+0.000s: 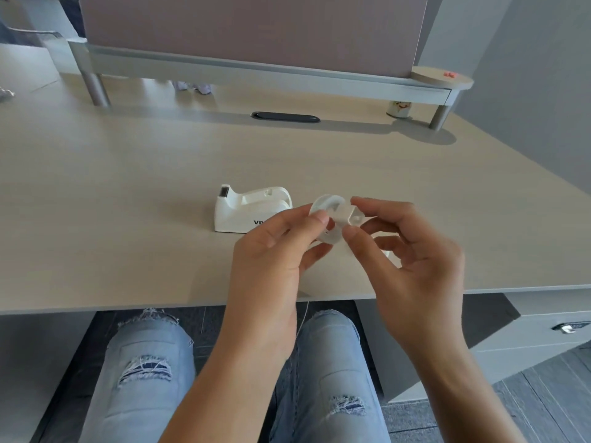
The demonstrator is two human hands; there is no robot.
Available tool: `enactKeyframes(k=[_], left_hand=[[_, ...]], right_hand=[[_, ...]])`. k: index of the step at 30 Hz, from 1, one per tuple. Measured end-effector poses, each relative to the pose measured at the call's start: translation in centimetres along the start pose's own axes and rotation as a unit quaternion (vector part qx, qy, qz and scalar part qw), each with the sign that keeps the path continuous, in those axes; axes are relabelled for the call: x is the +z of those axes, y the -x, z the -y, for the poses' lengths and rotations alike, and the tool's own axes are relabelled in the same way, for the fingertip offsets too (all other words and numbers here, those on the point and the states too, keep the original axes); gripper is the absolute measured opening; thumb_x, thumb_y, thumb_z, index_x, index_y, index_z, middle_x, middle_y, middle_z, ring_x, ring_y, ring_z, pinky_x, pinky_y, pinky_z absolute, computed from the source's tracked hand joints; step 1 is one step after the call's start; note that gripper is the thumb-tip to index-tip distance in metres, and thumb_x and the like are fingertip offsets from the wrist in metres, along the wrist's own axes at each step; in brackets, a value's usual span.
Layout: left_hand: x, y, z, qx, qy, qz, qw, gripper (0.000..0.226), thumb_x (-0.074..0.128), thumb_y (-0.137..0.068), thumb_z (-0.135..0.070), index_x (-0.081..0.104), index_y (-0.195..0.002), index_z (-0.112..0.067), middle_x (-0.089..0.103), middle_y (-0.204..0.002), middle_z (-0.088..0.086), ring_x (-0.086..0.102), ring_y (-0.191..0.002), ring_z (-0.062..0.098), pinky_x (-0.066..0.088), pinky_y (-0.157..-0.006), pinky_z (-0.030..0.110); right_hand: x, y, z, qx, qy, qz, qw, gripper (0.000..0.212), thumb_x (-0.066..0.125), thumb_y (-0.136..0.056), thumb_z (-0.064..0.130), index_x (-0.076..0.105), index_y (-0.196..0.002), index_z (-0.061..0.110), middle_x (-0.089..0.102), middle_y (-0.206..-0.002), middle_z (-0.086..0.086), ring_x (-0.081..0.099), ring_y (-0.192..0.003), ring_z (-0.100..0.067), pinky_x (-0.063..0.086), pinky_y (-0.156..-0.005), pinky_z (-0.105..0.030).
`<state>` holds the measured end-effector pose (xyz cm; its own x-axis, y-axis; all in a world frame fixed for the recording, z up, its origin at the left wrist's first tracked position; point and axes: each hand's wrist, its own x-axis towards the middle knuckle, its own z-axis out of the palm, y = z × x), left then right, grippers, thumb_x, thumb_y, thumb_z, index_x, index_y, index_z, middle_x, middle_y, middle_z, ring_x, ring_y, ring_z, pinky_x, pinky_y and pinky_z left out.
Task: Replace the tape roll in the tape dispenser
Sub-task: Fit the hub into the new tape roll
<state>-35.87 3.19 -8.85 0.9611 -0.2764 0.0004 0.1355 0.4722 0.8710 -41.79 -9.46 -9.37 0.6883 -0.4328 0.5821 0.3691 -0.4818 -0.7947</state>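
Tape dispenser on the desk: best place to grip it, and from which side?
Probably grip the tape dispenser across its two flat long sides at the low middle, coming from above. The empty roll cradle sits on top, so keep the hand clear of the cutter end at the left.

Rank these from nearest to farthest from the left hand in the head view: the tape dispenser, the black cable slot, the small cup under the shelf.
1. Tape dispenser, on the desk just beyond the left hand.
2. Black cable slot, farther back at the desk's middle.
3. Small cup, far right, under the shelf.
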Motion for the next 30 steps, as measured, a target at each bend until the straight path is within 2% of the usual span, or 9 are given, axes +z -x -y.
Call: enactKeyframes(k=[4, 9, 15, 19, 21, 26, 28, 30], left_hand=[[-0.6, -0.4, 0.3, 0.025, -0.001, -0.003, 1.000, 0.013, 0.071, -0.092, -0.009, 0.083, -0.098, -0.008, 0.083, -0.094, 0.006, 0.076, -0.090, 0.017, 0.062, -0.093, 0.039], [-1.1, -0.9, 0.5, 0.032, 0.003, 0.016, 0.999, 0.017, 0.068, -0.092, -0.004, 0.083, -0.101, -0.007, 0.083, -0.096, 0.006, 0.075, -0.094, 0.019, 0.061, -0.097, 0.045], [-1.4, -0.9, 0.8, 0.044, -0.012, 0.026, 0.999, 0.023, 0.071, -0.088, 0.003, 0.081, -0.105, -0.008, 0.083, -0.094, 0.004, 0.076, -0.091, 0.018, 0.057, -0.104, 0.052], [-1.6, -1.0, 1.1, 0.050, -0.022, 0.028, 0.998, 0.029, 0.072, -0.081, -0.009, 0.082, -0.107, -0.012, 0.083, -0.098, 0.006, 0.075, -0.096, 0.023, 0.056, -0.106, 0.053], [-1.6, -1.0, 1.2, 0.058, -0.034, 0.026, 0.997, 0.027, 0.074, -0.082, -0.010, 0.082, -0.107, -0.014, 0.084, -0.100, 0.006, 0.075, -0.098, 0.020, 0.055, -0.106, 0.054], [-1.6, -1.1, 1.4, 0.085, -0.087, 0.038, 0.992, 0.024, 0.072, -0.094, -0.007, 0.082, -0.111, -0.020, 0.084, -0.103, 0.001, 0.076, -0.104, 0.019, 0.055, -0.106, 0.049], [-1.6, -1.0, 1.4, 0.088, -0.093, 0.042, 0.991, 0.025, 0.072, -0.094, -0.006, 0.081, -0.113, -0.020, 0.084, -0.105, 0.000, 0.076, -0.106, 0.018, 0.055, -0.107, 0.047], [-1.7, -0.9, 1.4, 0.090, -0.095, 0.047, 0.990, 0.027, 0.071, -0.094, -0.005, 0.081, -0.114, -0.020, 0.084, -0.106, -0.002, 0.076, -0.106, 0.015, 0.055, -0.107, 0.047]], right_hand=[[0.6, -0.4, -0.7, -0.031, 0.012, 0.025, 0.999, 0.030, 0.078, -0.090, 0.004, 0.076, -0.113, 0.024, 0.073, -0.107, -0.002, 0.071, -0.089, -0.019, 0.054, -0.077, -0.023], [1.0, -0.7, -1.4, -0.043, 0.020, 0.042, 0.998, 0.029, 0.077, -0.091, 0.003, 0.077, -0.116, 0.017, 0.071, -0.105, -0.006, 0.071, -0.089, -0.021, 0.058, -0.079, -0.035], [0.9, -0.8, -1.8, -0.052, 0.056, 0.069, 0.995, 0.030, 0.076, -0.092, 0.006, 0.076, -0.116, 0.025, 0.071, -0.107, -0.004, 0.071, -0.091, -0.021, 0.058, -0.078, -0.045], [0.9, -1.0, -2.1, -0.069, 0.056, 0.085, 0.992, 0.034, 0.073, -0.094, -0.002, 0.075, -0.120, 0.020, 0.069, -0.107, -0.006, 0.070, -0.090, -0.022, 0.059, -0.078, -0.040], [0.9, -1.1, -2.2, -0.071, 0.040, 0.095, 0.992, 0.038, 0.070, -0.095, -0.008, 0.074, -0.123, 0.018, 0.067, -0.111, -0.008, 0.071, -0.090, -0.024, 0.061, -0.079, -0.038], [0.9, -1.4, -2.3, -0.073, 0.012, 0.109, 0.991, 0.042, 0.064, -0.096, -0.016, 0.073, -0.126, 0.012, 0.067, -0.119, -0.012, 0.073, -0.099, -0.030, 0.062, -0.080, -0.046], [0.7, -1.3, -2.2, -0.059, 0.001, 0.109, 0.992, 0.040, 0.060, -0.096, -0.015, 0.074, -0.125, 0.008, 0.068, -0.120, -0.013, 0.072, -0.104, -0.028, 0.062, -0.083, -0.048], [0.6, -1.3, -2.1, -0.034, -0.022, 0.101, 0.994, 0.034, 0.060, -0.098, -0.009, 0.074, -0.125, 0.007, 0.069, -0.120, -0.013, 0.073, -0.106, -0.026, 0.063, -0.087, -0.045]])
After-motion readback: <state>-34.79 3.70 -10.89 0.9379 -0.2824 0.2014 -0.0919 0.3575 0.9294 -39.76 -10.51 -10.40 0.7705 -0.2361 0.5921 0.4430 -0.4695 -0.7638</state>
